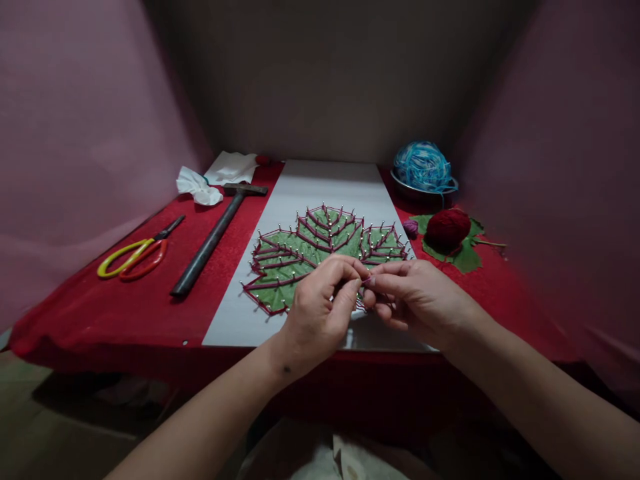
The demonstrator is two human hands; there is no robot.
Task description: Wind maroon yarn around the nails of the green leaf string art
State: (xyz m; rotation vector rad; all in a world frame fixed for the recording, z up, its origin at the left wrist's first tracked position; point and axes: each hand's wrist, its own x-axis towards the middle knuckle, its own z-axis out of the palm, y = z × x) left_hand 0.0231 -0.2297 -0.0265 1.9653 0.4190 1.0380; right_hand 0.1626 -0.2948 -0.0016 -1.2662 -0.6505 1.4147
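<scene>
Both hands meet over the lower right part of a green leaf (277, 279) set on a white board (327, 180). Nails with shiny heads stand along the leaf's outline and veins, and dark maroon yarn (330, 248) runs from nail to nail. My left hand (323, 310) is closed in a pinch at a bit of the yarn. Opposite it, my right hand (425, 300) pinches the same yarn between thumb and forefinger, its other fingers curled below. The hands cover the leaf's lower right portion, so the nails there are mostly hidden.
Left of the board lie a hammer (213, 240) and yellow-and-red-handled scissors (143, 255), with crumpled white tissue (197, 188) behind. To the right, a dark red yarn ball (449, 230) rests on another leaf (467, 259). A blue yarn ball (423, 167) sits in a metal bowl (400, 183).
</scene>
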